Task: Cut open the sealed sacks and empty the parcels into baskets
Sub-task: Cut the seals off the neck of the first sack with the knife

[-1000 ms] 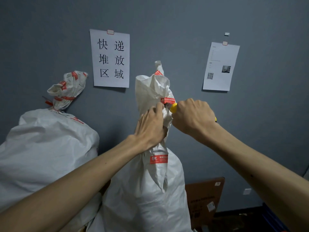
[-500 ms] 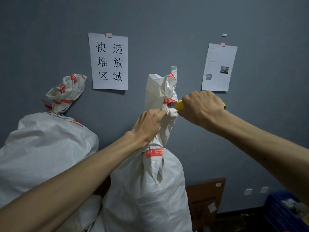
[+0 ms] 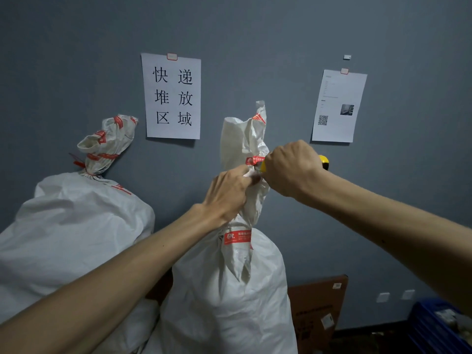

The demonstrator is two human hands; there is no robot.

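A tall white woven sack [image 3: 229, 290] stands in the middle against the grey wall, its neck twisted shut and wrapped with red tape [image 3: 254, 160]. My left hand [image 3: 227, 194] grips the bunched neck just below the tape. My right hand [image 3: 291, 169] is curled round a yellow utility knife [image 3: 323, 160], whose front end sits at the taped neck; the blade itself is hidden. A second sealed white sack [image 3: 71, 233] with a red-taped neck leans on the left.
Two paper sheets hang on the wall, one with large characters [image 3: 172, 97], one with a QR code [image 3: 337, 106]. A brown cardboard box [image 3: 316, 310] stands behind the sack at the lower right. A blue basket [image 3: 434, 325] holding small items sits at the bottom right corner.
My right hand with the knife rose from beside the neck to the red tape and shifted right. The sack's top flap straightened upward. My left hand keeps its hold.
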